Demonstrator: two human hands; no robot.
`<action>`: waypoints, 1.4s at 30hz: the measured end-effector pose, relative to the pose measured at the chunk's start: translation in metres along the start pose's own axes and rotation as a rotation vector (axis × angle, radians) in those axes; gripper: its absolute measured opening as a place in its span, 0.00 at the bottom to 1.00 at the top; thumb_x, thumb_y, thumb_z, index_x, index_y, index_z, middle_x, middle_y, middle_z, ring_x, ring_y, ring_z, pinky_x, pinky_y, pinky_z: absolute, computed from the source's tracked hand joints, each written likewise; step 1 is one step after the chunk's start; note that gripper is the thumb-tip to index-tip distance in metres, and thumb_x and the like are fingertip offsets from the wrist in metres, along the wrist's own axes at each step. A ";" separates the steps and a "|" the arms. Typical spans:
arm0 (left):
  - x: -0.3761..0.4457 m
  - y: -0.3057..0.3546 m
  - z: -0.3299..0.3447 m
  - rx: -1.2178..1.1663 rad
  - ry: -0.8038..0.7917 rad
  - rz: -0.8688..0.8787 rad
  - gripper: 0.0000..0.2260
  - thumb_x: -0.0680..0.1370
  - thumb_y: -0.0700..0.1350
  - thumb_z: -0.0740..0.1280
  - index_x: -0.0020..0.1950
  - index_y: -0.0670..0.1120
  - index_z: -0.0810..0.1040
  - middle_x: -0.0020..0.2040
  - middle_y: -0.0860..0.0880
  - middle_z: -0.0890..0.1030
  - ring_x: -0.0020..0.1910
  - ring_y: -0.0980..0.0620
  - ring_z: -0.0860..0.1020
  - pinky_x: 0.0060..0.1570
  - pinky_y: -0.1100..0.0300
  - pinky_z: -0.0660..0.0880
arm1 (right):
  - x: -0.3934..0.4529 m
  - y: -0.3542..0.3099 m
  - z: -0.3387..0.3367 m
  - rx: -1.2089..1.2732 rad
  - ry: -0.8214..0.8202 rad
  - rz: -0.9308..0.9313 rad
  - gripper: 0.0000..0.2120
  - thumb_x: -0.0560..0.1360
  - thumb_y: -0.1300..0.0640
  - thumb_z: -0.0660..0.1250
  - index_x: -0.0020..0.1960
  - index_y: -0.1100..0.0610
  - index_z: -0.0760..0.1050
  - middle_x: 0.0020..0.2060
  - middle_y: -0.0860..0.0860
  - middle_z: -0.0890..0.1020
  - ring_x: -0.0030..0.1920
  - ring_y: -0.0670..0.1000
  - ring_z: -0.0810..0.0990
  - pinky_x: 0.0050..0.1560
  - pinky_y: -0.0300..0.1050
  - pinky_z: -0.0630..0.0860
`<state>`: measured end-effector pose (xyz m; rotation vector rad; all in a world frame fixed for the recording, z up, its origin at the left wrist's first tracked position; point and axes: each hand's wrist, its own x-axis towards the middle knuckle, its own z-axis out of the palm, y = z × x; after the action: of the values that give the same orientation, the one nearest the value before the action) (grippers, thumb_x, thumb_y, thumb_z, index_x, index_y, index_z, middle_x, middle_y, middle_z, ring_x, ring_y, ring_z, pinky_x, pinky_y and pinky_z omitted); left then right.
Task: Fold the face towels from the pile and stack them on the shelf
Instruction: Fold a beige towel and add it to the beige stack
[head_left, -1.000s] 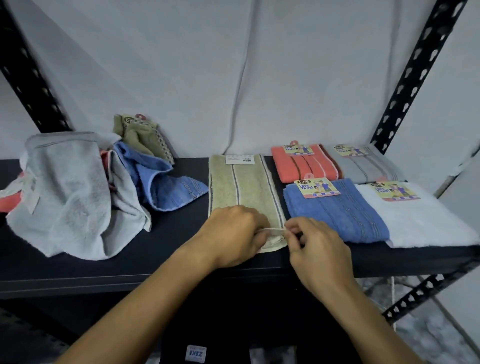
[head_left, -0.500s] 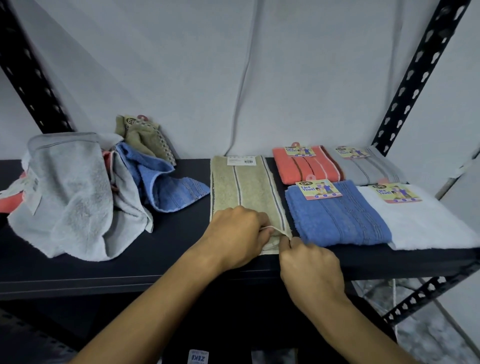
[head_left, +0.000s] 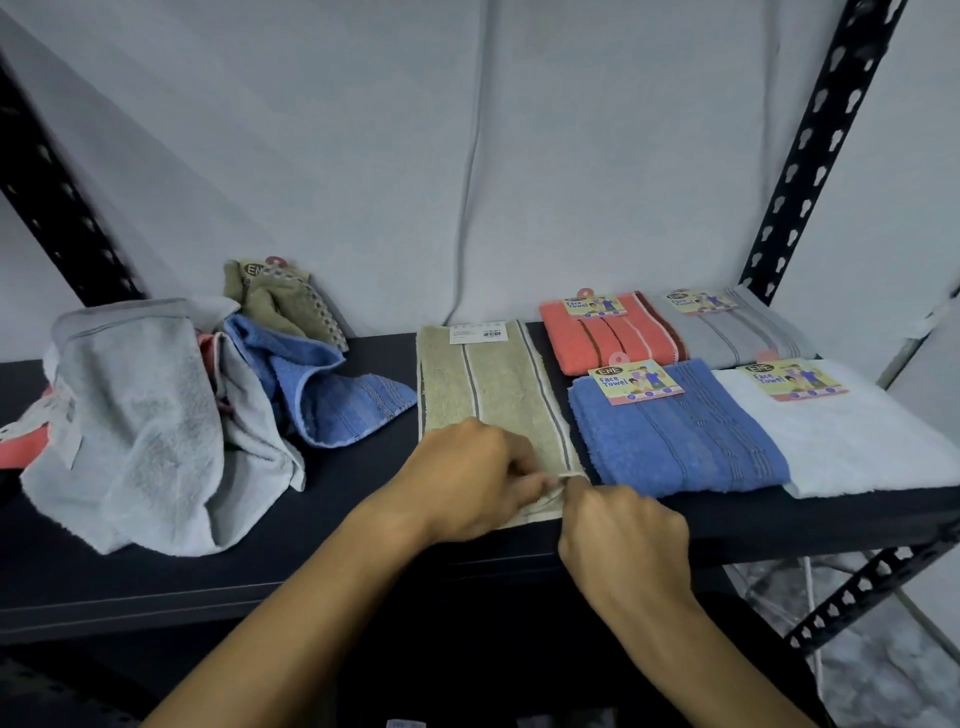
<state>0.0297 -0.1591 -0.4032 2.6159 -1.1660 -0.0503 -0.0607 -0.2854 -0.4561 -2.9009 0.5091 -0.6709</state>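
A beige striped face towel lies lengthwise in the middle of the black shelf, a white label at its far end. My left hand and my right hand both pinch the towel's near right corner, fingertips almost touching. To the left sits the loose pile: grey, blue, coral and beige towels. To the right lie folded towels: blue, white, coral and grey, each with a yellow tag.
Black perforated shelf posts rise at the far left and right. A grey wall with a hanging cable stands behind. The shelf's front edge runs just under my wrists; a diagonal brace is at lower right.
My right hand has slid down and toward me along the towel's near corner. My left hand has stayed on the near end. The towel's near edge is slightly more rumpled.
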 end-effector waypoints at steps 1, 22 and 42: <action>0.005 -0.004 -0.006 -0.111 0.012 -0.033 0.17 0.78 0.65 0.62 0.47 0.53 0.82 0.43 0.58 0.83 0.44 0.57 0.79 0.47 0.58 0.75 | 0.001 0.001 0.001 0.015 0.004 0.023 0.18 0.44 0.70 0.77 0.23 0.58 0.71 0.15 0.51 0.67 0.13 0.54 0.65 0.30 0.29 0.46; 0.137 -0.139 0.019 0.037 -0.122 -0.353 0.27 0.85 0.56 0.42 0.81 0.46 0.46 0.82 0.50 0.45 0.79 0.54 0.43 0.77 0.45 0.43 | -0.015 0.017 -0.002 0.238 0.235 0.044 0.09 0.61 0.62 0.65 0.24 0.56 0.68 0.17 0.48 0.64 0.15 0.53 0.62 0.28 0.31 0.54; 0.072 -0.095 -0.013 0.081 0.513 -0.048 0.17 0.83 0.50 0.57 0.68 0.45 0.74 0.68 0.47 0.75 0.68 0.47 0.70 0.57 0.42 0.75 | -0.024 0.034 -0.003 0.085 0.284 -0.153 0.08 0.71 0.58 0.68 0.47 0.58 0.82 0.38 0.52 0.79 0.21 0.52 0.72 0.20 0.38 0.66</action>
<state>0.1485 -0.1482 -0.4101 2.4983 -0.9330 0.6302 -0.0928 -0.3088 -0.4695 -2.7984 0.2789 -1.1074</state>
